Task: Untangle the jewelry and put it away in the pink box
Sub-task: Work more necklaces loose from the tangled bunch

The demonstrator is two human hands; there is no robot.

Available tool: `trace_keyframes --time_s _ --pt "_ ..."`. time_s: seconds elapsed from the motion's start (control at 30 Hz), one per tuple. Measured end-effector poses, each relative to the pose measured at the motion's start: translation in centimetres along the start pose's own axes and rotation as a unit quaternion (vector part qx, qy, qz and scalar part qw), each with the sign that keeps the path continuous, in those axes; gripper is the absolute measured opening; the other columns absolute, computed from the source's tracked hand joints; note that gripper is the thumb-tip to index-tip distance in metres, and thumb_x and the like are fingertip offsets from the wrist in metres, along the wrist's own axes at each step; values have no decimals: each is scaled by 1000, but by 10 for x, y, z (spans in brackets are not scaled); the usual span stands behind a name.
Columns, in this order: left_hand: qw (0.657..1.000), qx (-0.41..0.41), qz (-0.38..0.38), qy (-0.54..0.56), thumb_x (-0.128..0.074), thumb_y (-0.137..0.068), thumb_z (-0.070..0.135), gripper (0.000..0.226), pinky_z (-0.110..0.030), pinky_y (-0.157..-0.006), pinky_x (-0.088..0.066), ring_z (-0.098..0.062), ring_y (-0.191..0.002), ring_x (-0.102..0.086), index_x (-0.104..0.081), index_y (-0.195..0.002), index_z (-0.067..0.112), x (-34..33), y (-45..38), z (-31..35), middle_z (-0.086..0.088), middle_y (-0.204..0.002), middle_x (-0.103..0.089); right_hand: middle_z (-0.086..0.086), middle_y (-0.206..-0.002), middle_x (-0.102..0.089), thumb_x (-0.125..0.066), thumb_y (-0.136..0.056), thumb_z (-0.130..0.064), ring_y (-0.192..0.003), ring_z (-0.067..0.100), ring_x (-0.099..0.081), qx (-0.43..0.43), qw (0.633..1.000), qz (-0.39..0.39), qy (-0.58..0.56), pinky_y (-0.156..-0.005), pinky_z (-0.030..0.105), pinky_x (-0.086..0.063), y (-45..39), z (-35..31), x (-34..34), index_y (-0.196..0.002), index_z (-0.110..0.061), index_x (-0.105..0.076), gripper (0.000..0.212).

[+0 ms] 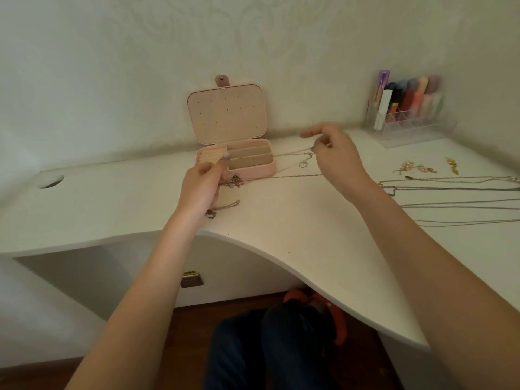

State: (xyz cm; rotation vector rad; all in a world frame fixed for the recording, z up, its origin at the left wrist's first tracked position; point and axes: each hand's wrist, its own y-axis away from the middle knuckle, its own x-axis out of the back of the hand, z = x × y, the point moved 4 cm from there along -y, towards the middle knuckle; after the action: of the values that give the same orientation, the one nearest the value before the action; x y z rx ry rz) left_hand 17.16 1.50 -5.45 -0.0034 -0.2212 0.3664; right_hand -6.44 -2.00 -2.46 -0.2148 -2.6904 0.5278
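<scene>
Using the pink box (239, 153) as the reference: it sits open on the white desk (295, 220), lid up against the wall. Way off to its left there's a round cable hole (50, 181) in the desktop. Your left hand (202, 187) is right at the box's front-left corner, fingertips pinching one end of a thin silver chain (289, 153) just over the compartments. Just in front of the box, a small tangle of jewelry (233, 181) lies on the desk. The chain stretches across to the right of the box, where your right hand (334, 156) pinches its other end, index finger sticking out. Further right lie gold earrings (416, 167), more long chains (450, 190), and a clear organizer (408, 108) in the corner.
</scene>
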Motion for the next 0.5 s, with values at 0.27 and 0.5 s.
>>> trace_keyframes --time_s 0.27,0.5 --pt "999 34 -4 -17 -63 -85 46 41 -22 -41 -19 -11 -38 -27 -52 -60 16 4 -6 -6 7 -43 -34 -8 -93 -57 -28 -95 -2 -74 1 -47 -21 973 -191 127 -57 8 -32 6 15 -21 -101 -10 -69 42" --pt "996 10 -83 38 -74 -80 22 12 -17 -39 -29 -6 -58 -62 -64 -80 15 9 -4 -10 1 -72 -70 -14 -61 -42 -53 -96 -37 -55 3 -37 -83 982 -166 -39 -56 20 -30 4 16 -14 -90 -19 -66 23"
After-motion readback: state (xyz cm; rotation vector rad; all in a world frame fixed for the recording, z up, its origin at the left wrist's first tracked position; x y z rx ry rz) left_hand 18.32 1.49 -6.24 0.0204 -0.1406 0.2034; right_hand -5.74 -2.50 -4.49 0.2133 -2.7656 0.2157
